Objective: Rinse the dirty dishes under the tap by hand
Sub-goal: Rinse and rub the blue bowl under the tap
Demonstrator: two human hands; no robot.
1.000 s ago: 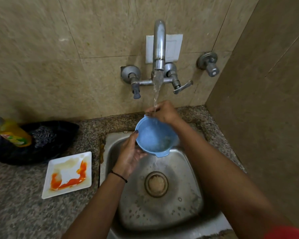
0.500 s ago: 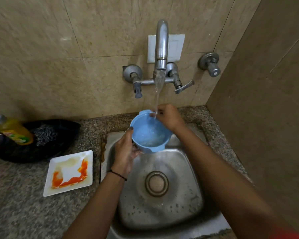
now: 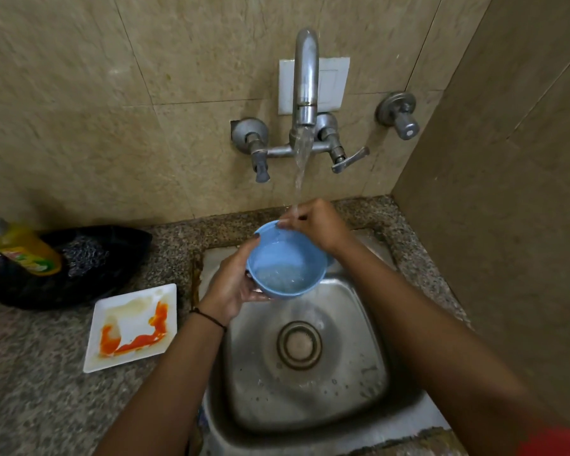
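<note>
A blue bowl is held over the steel sink, tilted toward me with water pooled inside. My left hand grips its left side and underside. My right hand pinches the far rim, directly under the stream from the wall tap, which is running. A white square plate smeared with orange sauce lies on the counter left of the sink.
A yellow dish-soap bottle lies on a black bag with a steel scrubber at the far left. The speckled granite counter surrounds the sink. A tiled side wall closes in the right.
The bowl has tipped from facing me to a more upright position and now holds water. Both hands shifted slightly left and down with it.
</note>
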